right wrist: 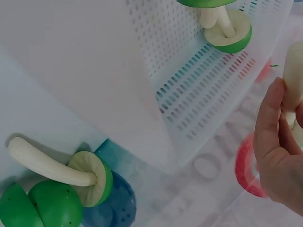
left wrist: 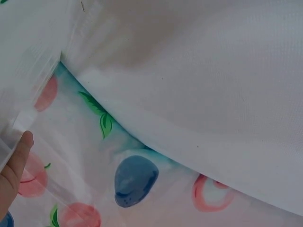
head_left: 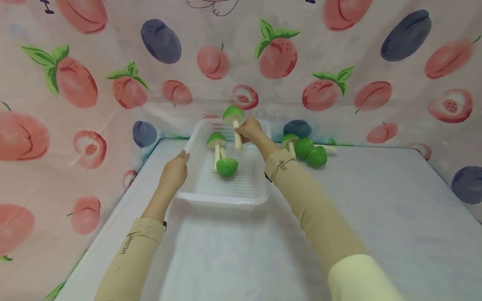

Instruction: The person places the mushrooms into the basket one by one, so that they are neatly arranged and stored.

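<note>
Pinching a green mushroom [head_left: 233, 114] over the white basket [head_left: 226, 200], the right hand [head_left: 250, 129] seems to be putting it in; next, lower and let go. The left hand [head_left: 175, 172] rests loose alongside.

Tabletop booth: white table [head_left: 376, 217], fruit-print cloth backdrop [head_left: 241, 54].

The right wrist view's edge cuts off the held mushroom [right wrist: 294, 71] and the right grip [right wrist: 280, 161].
</note>
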Demonstrator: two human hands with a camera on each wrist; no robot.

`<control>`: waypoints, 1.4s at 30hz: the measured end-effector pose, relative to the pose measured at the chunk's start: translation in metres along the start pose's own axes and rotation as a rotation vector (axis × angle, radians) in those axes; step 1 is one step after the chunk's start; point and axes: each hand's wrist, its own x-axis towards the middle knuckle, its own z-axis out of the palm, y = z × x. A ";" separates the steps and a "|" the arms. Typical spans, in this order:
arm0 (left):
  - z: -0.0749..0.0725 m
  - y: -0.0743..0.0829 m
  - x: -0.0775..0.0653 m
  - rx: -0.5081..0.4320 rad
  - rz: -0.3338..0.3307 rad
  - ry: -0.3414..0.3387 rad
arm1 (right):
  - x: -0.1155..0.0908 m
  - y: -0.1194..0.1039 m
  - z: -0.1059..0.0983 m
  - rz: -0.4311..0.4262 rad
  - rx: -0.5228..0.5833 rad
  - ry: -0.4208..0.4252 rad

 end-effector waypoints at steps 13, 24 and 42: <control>0.001 -0.002 -0.004 0.012 0.004 0.018 | 0.025 0.020 0.034 0.063 -0.143 0.074; 0.004 0.002 -0.003 0.022 0.023 0.046 | -0.014 0.023 0.032 0.135 -0.024 0.104; 0.002 0.004 -0.003 0.019 0.022 0.059 | -0.028 0.026 0.039 0.217 0.035 0.113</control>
